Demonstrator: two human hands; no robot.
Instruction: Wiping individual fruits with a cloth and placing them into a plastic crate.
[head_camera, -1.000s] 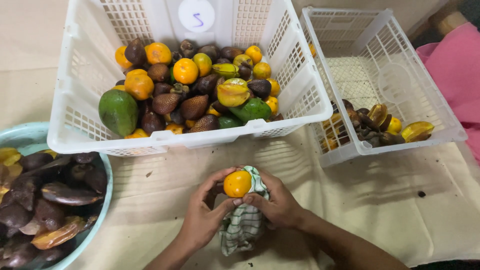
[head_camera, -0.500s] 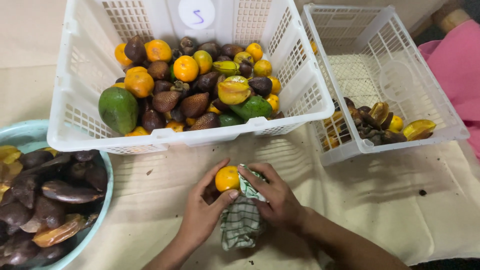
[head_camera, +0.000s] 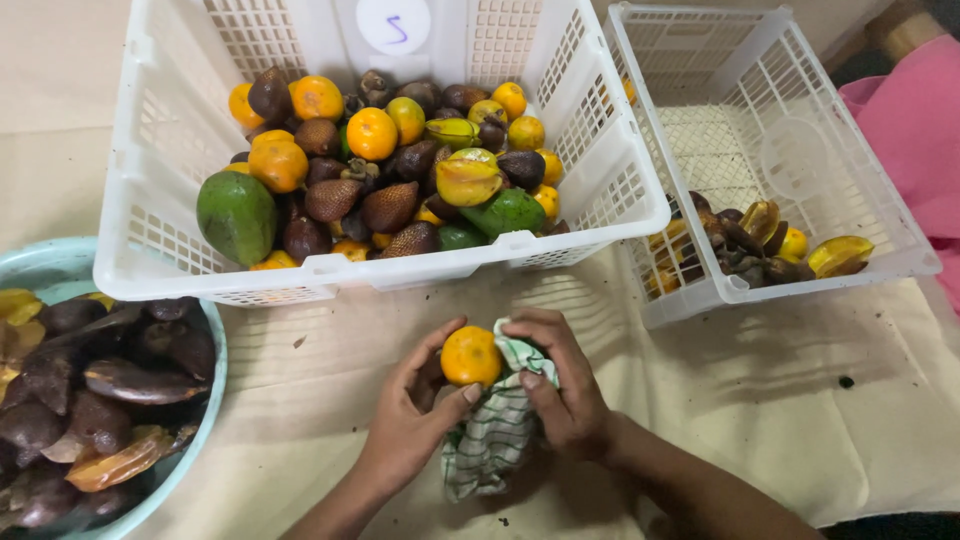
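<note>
— What are the hands holding?

— The left hand (head_camera: 405, 425) cups a small orange (head_camera: 471, 356) low in the middle of the frame, thumb and fingers closed around its left side. The right hand (head_camera: 560, 385) presses a green-and-white checked cloth (head_camera: 492, 435) against the orange's right side, fingers curled tight over the cloth. The cloth hangs down between the two wrists.

— What lies under them?

— A cream-coloured sheet (head_camera: 800, 420) that covers the surface.

— And just above the hands?

— A large white plastic basket (head_camera: 400, 270) fills the upper middle of the frame. It holds more oranges, brown scaly fruit, a green avocado (head_camera: 236, 215) at its left and some yellow-green fruit.

— To the right of that?

— A second white basket (head_camera: 880, 200) in the upper right, mostly bare, with a few dark and yellow pieces heaped in its near corner. Pink fabric (head_camera: 915, 130) shows at the right edge.

— The lower left?

— A pale blue bowl (head_camera: 205, 330) with dark, soft-looking fruit and some yellow bits.
</note>
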